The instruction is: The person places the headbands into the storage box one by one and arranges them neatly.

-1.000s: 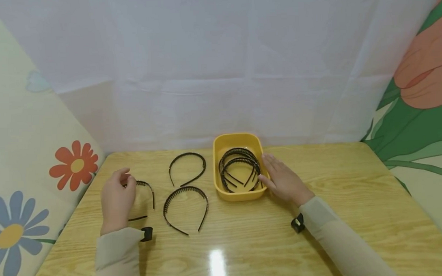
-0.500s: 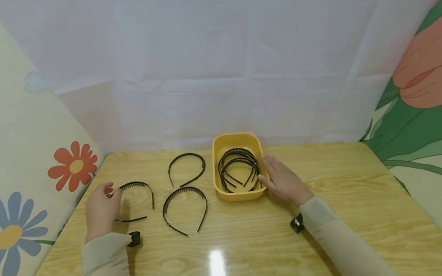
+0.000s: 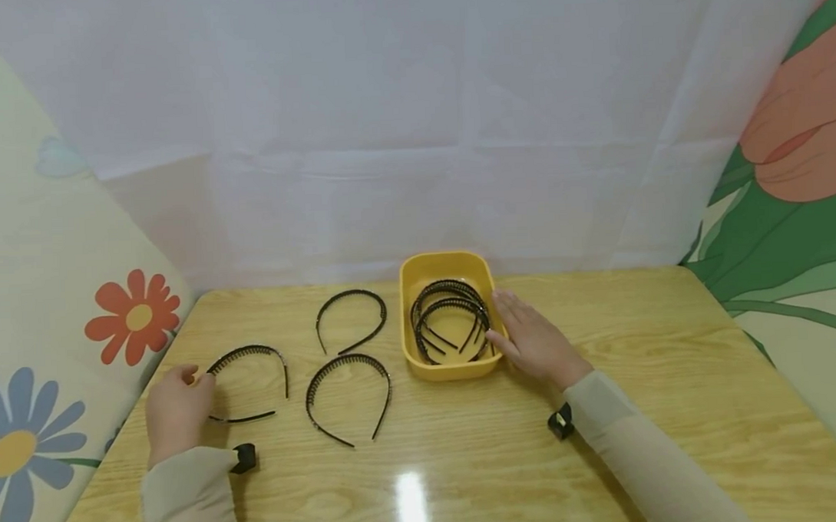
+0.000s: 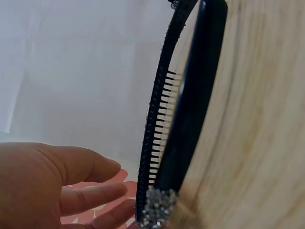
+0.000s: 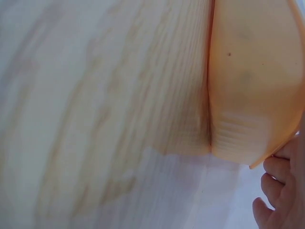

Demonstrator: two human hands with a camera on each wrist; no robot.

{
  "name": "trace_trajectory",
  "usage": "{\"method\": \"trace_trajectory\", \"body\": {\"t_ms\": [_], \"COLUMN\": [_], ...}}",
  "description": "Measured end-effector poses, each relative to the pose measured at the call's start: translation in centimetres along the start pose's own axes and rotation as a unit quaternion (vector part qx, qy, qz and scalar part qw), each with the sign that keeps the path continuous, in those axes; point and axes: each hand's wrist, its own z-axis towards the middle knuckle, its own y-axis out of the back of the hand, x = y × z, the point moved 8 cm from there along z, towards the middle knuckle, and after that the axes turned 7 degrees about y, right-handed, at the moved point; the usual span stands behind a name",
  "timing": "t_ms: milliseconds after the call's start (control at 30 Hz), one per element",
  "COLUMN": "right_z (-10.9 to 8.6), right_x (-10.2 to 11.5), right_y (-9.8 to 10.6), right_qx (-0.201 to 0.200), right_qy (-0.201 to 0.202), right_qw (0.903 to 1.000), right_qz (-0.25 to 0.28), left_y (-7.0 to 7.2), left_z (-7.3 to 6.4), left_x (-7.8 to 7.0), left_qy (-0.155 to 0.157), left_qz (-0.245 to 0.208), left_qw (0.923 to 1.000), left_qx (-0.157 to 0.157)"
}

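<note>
My left hand [image 3: 180,407] is at the left end of a black toothed headband [image 3: 251,349] lying on the table. In the left wrist view its thumb [image 4: 90,164] and fingers are spread apart beside that headband [image 4: 190,109], which has a glittery silver trim; one fingertip is partly hidden behind it. My right hand [image 3: 537,337] rests with straight fingers along the right side of a yellow plastic bin [image 3: 456,372], thumb at its rim. Inside the bin are several black headbands [image 3: 454,302]. In the right wrist view, fingertips show at the rim of the bin [image 5: 255,90].
Two more black headbands lie between the left hand and the bin: one behind [image 3: 352,292], one nearer the front [image 3: 348,359]. The wooden table [image 3: 480,458] meets a white cloth [image 3: 347,210] at the back. Flowered panels stand at both sides.
My left hand has moved left and slightly down along the left headband, showing more of its arch. The right hand and the bin have stayed in place.
</note>
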Motion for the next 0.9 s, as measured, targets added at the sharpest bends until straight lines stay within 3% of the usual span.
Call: {"method": "trace_trajectory", "body": {"t_ms": [367,900], "right_z": [0.0,0.0], "right_x": [0.0,0.2], "right_y": [0.0,0.2], "right_qx": [0.002,-0.005], "right_qy": [0.000,0.007], "right_qw": [1.0000,1.0000], "right_qz": [0.000,0.000], "left_y": [-0.5,0.2], "left_z": [0.4,-0.2], "left_x": [2.1,1.8], "left_qy": [0.034,0.044], "left_qz": [0.031,0.005], "left_qw": [0.9975,0.9988], "left_qx": [0.054,0.020]}}
